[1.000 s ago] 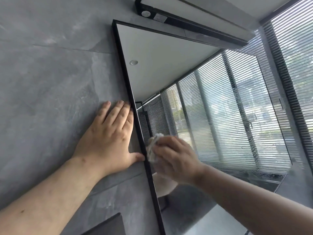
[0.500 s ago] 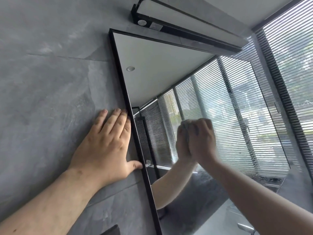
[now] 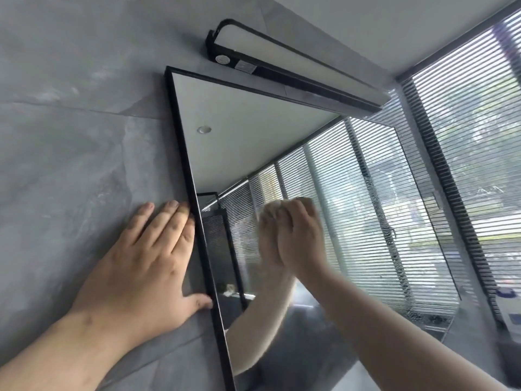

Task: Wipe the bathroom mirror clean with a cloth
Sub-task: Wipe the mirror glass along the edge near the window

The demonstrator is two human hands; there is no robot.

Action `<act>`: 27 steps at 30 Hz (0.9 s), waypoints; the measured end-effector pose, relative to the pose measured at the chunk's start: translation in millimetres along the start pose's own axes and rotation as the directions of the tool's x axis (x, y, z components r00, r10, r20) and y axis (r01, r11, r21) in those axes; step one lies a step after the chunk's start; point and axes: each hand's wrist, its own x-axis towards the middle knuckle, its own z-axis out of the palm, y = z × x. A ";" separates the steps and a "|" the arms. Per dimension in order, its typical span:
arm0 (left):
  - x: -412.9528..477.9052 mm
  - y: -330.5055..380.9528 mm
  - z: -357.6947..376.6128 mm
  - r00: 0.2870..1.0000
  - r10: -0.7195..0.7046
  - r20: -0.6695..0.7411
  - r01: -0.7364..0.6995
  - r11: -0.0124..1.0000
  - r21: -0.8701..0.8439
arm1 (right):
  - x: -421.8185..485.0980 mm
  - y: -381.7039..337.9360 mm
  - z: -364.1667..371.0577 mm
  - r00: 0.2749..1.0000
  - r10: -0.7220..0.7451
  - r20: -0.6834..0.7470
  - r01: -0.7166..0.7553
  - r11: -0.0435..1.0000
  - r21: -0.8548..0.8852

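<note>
Right hand (image 3: pixel 300 235): fingers curled round a pale cloth (image 3: pixel 277 206), pressing it to the mirror (image 3: pixel 352 193) left of the glass's middle; cloth mostly hidden by the fingers, and the hand is blurred. Left hand (image 3: pixel 143 266): flat on the grey wall (image 3: pixel 70 136), fingers straight and close together, forefinger and thumb tip touching the frame (image 3: pixel 183 170), a black strip along the mirror's left edge. Mirror: fixed to the wall, reflecting a forearm, ceiling and slatted blinds. Lamp (image 3: pixel 296 69): black bar mounted on the wall just above the mirror's top edge. Window blinds (image 3: pixel 473 142): right of the mirror. Bottle (image 3: pixel 511 311): white, at far right edge, partly cut off.
</note>
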 end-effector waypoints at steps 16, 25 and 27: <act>-0.1 1.8 0.5 1.000 0.004 -0.009 -0.003 1.000 0.025 | -2.1 111.9 -58.6 0.614 0.772 -0.163 -0.783 0.622 -0.003; -1.3 0.9 -1.6 1.000 0.012 0.006 -0.013 0.999 0.029 | 18.0 6.3 3.5 0.966 0.250 -0.070 -0.245 0.967 0.066; -1.8 1.3 -2.2 1.000 0.011 0.004 -0.011 0.999 0.032 | 8.2 -23.8 14.3 0.993 0.119 -0.024 -0.115 0.985 0.127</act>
